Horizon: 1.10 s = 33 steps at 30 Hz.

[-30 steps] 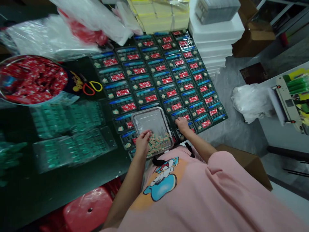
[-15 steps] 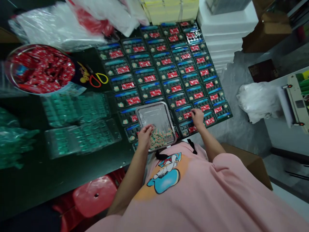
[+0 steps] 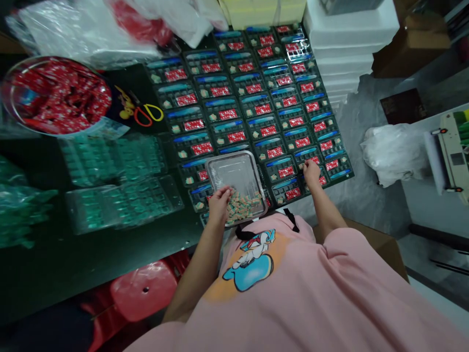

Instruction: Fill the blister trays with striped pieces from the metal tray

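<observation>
Across the dark counter [image 3: 128, 249] they ran, row on close row: blister trays [image 3: 272, 169], thin and light by the look of them, likely to flex, best lifted level by their rims. Next in size, the shallow rectangular tray [image 3: 236, 171], near the front edge, right before the person: stiffer, surely, and a rim hold suited it. In came the left hand [image 3: 219, 201], fingertips bunched over its contents; the right hand [image 3: 311, 174] was down at a blister tray, fingers drawn together. What either grip held, I couldn't tell! Smallest, the little blocks [image 3: 242, 206]: feather-light, probably, made for a fingertip pinch. And the looks? Blister trays dark, bearing blue pens [image 3: 279, 162] and red packets [image 3: 286, 172]; shallow tray greyish and shiny; blocks tan and green, heaped at its near end.
</observation>
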Each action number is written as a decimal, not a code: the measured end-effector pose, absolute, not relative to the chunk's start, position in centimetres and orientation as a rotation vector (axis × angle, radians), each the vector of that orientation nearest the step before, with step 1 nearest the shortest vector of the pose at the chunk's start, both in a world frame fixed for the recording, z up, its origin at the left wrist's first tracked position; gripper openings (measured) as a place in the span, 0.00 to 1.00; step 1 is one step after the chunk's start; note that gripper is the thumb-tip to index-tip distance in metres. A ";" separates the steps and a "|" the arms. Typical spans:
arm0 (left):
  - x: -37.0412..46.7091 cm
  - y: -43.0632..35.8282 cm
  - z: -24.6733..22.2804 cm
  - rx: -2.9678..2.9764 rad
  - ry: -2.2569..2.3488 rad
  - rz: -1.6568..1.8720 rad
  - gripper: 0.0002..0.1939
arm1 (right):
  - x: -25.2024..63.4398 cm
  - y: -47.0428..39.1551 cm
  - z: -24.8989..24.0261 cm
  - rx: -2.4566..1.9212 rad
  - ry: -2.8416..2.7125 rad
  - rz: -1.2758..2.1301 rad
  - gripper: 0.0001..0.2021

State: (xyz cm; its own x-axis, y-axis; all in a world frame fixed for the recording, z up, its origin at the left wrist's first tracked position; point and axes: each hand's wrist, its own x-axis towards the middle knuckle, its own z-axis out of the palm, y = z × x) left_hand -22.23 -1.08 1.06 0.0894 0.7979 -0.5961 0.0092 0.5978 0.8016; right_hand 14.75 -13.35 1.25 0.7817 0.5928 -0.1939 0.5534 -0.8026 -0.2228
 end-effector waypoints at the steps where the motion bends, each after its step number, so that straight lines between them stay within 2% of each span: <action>1: -22.2 -1.1 1.0 0.756 1.367 0.677 0.23 | 14.8 -13.4 1.3 -2.820 -0.901 0.378 0.11; 9: -22.0 -1.4 0.9 0.757 1.382 0.662 0.23 | 14.8 -14.1 1.6 -2.803 -1.045 0.279 0.11; 16: -22.1 -1.5 0.6 0.775 1.393 0.666 0.24 | 14.0 -14.7 0.8 -2.859 -1.225 0.342 0.12; 22: -23.7 -0.7 1.0 0.895 1.508 0.792 0.20 | 12.2 -14.6 1.3 -2.603 -1.177 0.348 0.14; 27: -25.2 0.3 1.1 1.123 1.660 0.784 0.17 | 5.2 -12.4 1.5 -2.199 -1.338 0.658 0.13; 33: -26.0 0.7 0.2 1.222 1.718 0.577 0.22 | -1.5 -9.7 1.3 -2.278 -1.431 0.911 0.17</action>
